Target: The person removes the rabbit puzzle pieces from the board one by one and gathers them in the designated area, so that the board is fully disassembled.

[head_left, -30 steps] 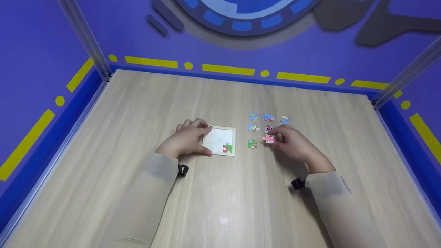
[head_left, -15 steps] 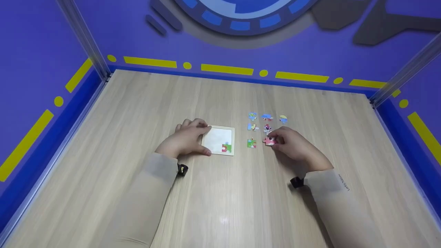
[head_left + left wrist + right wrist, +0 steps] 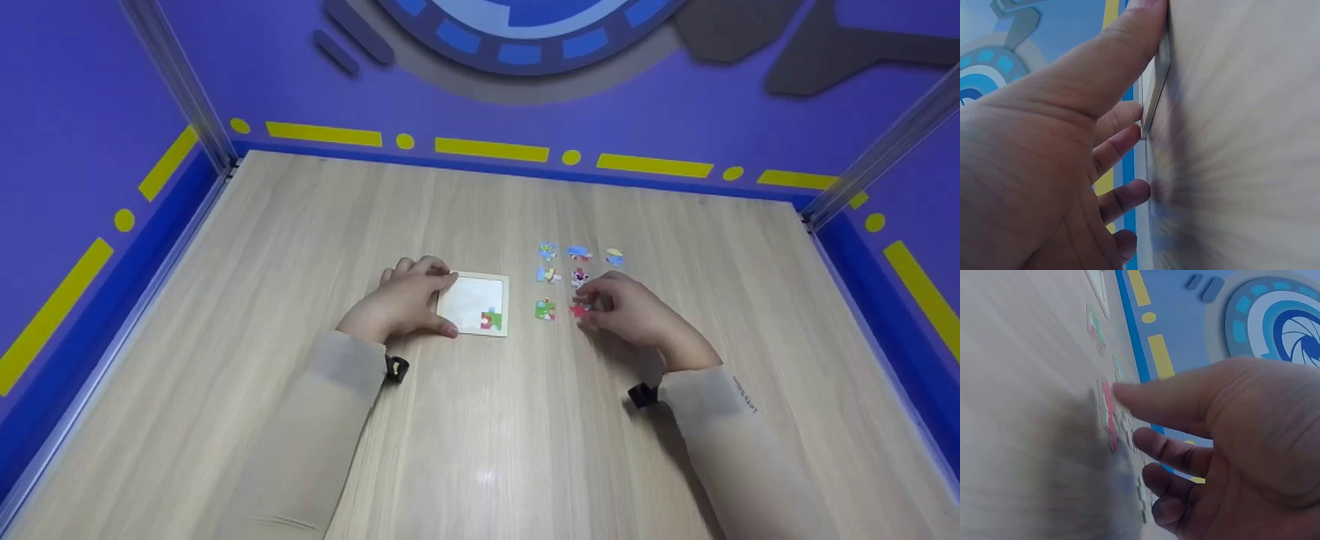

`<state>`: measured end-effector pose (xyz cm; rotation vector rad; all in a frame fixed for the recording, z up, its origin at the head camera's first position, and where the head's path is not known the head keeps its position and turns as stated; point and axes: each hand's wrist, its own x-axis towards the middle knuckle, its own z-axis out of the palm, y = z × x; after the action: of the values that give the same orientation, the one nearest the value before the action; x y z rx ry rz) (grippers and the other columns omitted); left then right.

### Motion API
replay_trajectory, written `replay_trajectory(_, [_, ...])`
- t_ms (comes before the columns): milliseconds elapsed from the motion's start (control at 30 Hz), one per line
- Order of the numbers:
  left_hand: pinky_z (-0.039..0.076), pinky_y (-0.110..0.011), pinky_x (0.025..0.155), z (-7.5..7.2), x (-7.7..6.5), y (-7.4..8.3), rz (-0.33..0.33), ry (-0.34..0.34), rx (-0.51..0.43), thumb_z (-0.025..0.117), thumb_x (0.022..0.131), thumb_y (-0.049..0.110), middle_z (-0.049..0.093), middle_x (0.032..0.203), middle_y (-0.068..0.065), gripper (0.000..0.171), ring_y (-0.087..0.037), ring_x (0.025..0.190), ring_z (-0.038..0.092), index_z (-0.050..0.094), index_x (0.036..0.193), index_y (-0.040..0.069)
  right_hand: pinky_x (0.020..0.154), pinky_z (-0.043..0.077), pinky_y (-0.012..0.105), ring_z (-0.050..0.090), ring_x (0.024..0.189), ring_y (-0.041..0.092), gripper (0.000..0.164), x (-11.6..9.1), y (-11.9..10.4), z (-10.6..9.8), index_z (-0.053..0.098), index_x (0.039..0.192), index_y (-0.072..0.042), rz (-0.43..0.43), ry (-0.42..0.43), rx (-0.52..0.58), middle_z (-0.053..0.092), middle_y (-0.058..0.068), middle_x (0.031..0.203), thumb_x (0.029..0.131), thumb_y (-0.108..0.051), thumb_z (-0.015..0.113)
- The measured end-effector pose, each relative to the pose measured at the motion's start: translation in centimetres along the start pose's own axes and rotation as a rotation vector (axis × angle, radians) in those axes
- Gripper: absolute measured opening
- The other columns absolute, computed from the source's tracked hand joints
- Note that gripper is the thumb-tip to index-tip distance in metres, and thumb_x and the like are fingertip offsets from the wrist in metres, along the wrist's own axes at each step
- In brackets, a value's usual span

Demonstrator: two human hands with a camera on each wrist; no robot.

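Note:
My left hand (image 3: 405,300) holds the left side of a square puzzle tray (image 3: 505,300), thumb at its near edge and index finger at its far edge. In the left wrist view the thumb (image 3: 1123,56) lies against the tray's edge (image 3: 1157,90). One green and red puzzle piece (image 3: 492,319) sits in the tray's near right corner. Right of the tray, my right hand (image 3: 630,311) pinches a red puzzle piece (image 3: 579,310) at the table, partly covered by the fingers. The right wrist view shows the thumb touching that red piece (image 3: 1107,410).
Several loose pieces lie in rows: a green one (image 3: 545,309), a blue and yellow one (image 3: 547,275), a character's-face one (image 3: 580,278), and others at the far side, including a yellow and blue one (image 3: 614,256). Blue panels (image 3: 480,97) wall the table.
The red piece in my right hand has turned and come down nearer the table, with the fingers now around more of it. My left hand keeps its hold on the tray.

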<state>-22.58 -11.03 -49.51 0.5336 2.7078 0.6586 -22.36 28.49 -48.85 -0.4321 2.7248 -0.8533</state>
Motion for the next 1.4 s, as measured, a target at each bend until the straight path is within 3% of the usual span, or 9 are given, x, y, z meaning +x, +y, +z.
replay_trajectory(300, [0.028,-0.054,0.13,-0.2,-0.1,0.1,-0.009,0.012,-0.012,0.099,0.085,0.048,0.044,0.175,-0.006,0.105,-0.036,0.16,0.035,0.051,0.172,0.016,0.088,0.052,0.038,0.061,0.105,0.026,0.032,0.1,-3.0,1.7,0.078,0.137,-0.009,-0.116,0.042,0.095,0.07,0.012,0.133,0.107,-0.02,0.078])
replay_trajectory(533, [0.029,-0.056,0.13,-0.3,0.0,0.2,0.013,0.023,-0.005,0.099,0.084,0.047,0.045,0.174,-0.009,0.106,-0.038,0.161,0.035,0.05,0.172,0.013,0.1,0.058,0.043,0.071,0.12,0.03,0.056,0.9,-6.4,3.7,0.062,0.16,-0.008,-0.195,0.044,0.135,0.054,0.013,0.163,0.105,-0.009,0.075])
replay_trajectory(800, [0.025,-0.059,0.136,-0.1,0.1,0.4,0.015,0.016,0.009,0.098,0.085,0.05,0.041,0.179,-0.01,0.107,-0.038,0.169,0.029,0.048,0.173,0.012,0.108,0.058,0.052,0.067,0.122,0.032,0.055,2.3,-9.9,5.7,0.063,0.159,-0.001,-0.224,-0.087,0.015,0.057,0.02,0.161,0.105,-0.009,0.071])
replay_trajectory(1033, [0.02,-0.06,0.14,0.1,0.2,0.6,0.023,0.012,0.008,0.097,0.086,0.049,0.038,0.182,-0.011,0.111,-0.038,0.172,0.028,0.043,0.175,0.01,0.122,0.051,0.057,0.057,0.144,0.04,0.052,2.3,-10.5,7.5,0.067,0.156,-0.005,-0.197,-0.095,-0.147,0.06,0.02,0.158,0.107,-0.019,0.076])
replay_trajectory(1233, [0.017,-0.058,0.143,0.1,0.0,0.6,0.033,0.011,0.0,0.098,0.085,0.047,0.038,0.183,-0.01,0.108,-0.038,0.175,0.025,0.048,0.172,0.009,0.116,0.052,0.059,0.057,0.137,0.042,0.039,2.0,-10.4,8.1,0.076,0.145,-0.007,-0.237,-0.068,-0.169,0.062,0.02,0.153,0.107,-0.018,0.075])
replay_trajectory(1400, [0.019,-0.057,0.143,0.1,0.0,0.6,0.041,0.014,-0.007,0.099,0.084,0.044,0.042,0.18,-0.007,0.095,-0.035,0.173,0.028,0.059,0.165,0.014,0.113,0.051,0.059,0.056,0.133,0.041,0.033,2.1,-10.4,8.5,0.079,0.139,-0.01,-0.24,-0.048,-0.143,0.063,0.018,0.15,0.106,-0.015,0.074])
